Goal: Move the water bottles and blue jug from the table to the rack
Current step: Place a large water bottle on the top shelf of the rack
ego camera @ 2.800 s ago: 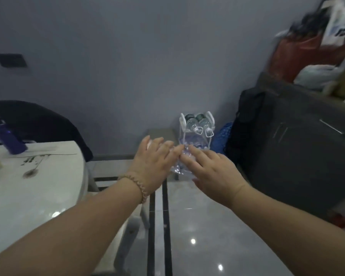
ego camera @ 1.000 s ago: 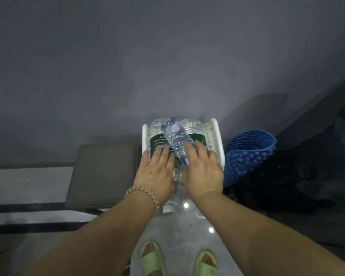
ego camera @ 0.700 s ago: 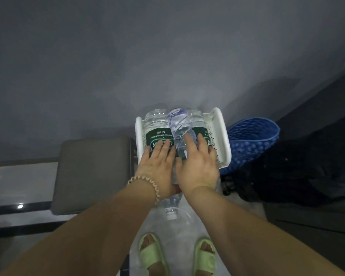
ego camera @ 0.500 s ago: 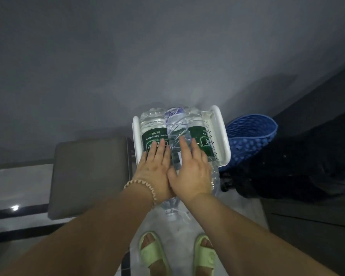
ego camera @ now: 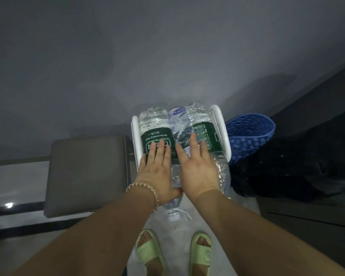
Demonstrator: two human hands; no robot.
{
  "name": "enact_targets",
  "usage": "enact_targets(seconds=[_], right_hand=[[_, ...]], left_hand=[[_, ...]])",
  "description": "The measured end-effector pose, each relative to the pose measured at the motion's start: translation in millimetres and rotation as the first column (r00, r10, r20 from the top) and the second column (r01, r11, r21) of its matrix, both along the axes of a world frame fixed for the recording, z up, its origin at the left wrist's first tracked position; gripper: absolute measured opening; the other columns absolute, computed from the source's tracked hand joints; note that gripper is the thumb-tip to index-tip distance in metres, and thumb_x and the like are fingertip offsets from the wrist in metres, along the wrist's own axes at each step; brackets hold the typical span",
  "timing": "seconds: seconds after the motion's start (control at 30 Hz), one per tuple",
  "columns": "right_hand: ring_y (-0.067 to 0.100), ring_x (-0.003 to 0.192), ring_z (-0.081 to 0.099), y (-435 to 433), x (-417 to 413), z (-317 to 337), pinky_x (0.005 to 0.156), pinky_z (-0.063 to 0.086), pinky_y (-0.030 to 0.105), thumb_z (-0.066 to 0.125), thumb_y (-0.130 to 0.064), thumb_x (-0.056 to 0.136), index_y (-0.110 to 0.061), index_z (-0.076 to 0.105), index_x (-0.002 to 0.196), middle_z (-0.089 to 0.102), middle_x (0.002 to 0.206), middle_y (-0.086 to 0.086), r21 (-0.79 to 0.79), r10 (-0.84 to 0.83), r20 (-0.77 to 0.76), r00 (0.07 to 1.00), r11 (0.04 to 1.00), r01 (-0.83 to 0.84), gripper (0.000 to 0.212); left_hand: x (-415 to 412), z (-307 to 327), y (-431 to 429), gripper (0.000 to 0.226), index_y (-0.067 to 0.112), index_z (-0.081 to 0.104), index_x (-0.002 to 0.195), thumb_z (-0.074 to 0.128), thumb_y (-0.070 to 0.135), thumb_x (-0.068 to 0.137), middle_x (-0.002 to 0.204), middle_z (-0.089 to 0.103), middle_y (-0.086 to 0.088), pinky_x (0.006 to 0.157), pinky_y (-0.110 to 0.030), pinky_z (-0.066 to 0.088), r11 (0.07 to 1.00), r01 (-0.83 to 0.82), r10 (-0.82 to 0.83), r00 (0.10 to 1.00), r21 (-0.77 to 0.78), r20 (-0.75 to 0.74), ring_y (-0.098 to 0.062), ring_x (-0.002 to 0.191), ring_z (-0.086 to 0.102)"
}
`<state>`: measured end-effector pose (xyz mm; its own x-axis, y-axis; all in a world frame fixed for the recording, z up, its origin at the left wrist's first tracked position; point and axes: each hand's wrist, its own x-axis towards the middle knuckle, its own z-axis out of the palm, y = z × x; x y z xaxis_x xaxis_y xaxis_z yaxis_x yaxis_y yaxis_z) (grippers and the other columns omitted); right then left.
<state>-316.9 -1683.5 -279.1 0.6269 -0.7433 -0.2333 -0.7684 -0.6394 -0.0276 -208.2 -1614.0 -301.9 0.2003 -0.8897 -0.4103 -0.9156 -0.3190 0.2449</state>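
a person is looking down at a white rack point(ego camera: 223, 124) on the floor by a grey wall. two large green-labelled water bottles point(ego camera: 154, 126) are lying side by side in it, and a smaller clear bottle point(ego camera: 179, 124) is lying on top between them, its cap pointing back towards the person's green sandals point(ego camera: 150, 253). the left hand point(ego camera: 156, 172) and right hand point(ego camera: 197, 170) are resting flat with fingers spread, pressing on the bottles rather than gripping. a blue basket point(ego camera: 249, 134) is sitting just right of the rack, a grey stool point(ego camera: 86, 174) to its left
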Motion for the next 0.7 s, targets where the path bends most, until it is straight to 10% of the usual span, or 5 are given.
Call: enact_targets(seconds=[0.27, 0.7], right_hand=[[0.038, 0.141, 0.014, 1, 14, -21, 0.112, 0.018, 0.048, 0.037, -0.04, 0.098, -0.031, 0.013, 0.149, -0.001, 0.158, 0.015, 0.016, -0.081, 0.165, 0.983, 0.997, 0.08, 0.057], [0.035, 0.143, -0.004, -1, 3, 9, 0.115, 0.001, 0.049, 0.038, -0.045, 0.096, -0.031, -0.001, 0.149, -0.015, 0.157, 0.012, 0.131, -0.04, 0.141, 0.989, 0.991, 0.022, 0.067]], left_hand=[[6, -5, 5, 0.125, 0.017, -0.026, 0.141, 0.04, 0.082, 0.057, 0.149, -0.033, -0.001, 0.114, -0.044, -0.006, 0.999, -0.008, 0.009, 1.0, -0.04, 0.001, -0.018, 0.133, -0.036], [4, 16, 0, 0.121, 0.017, -0.019, 0.144, 0.052, 0.076, 0.066, 0.152, -0.026, -0.002, 0.114, -0.048, -0.001, 0.999, -0.042, 0.042, 0.999, 0.024, 0.009, -0.021, 0.139, -0.023]])
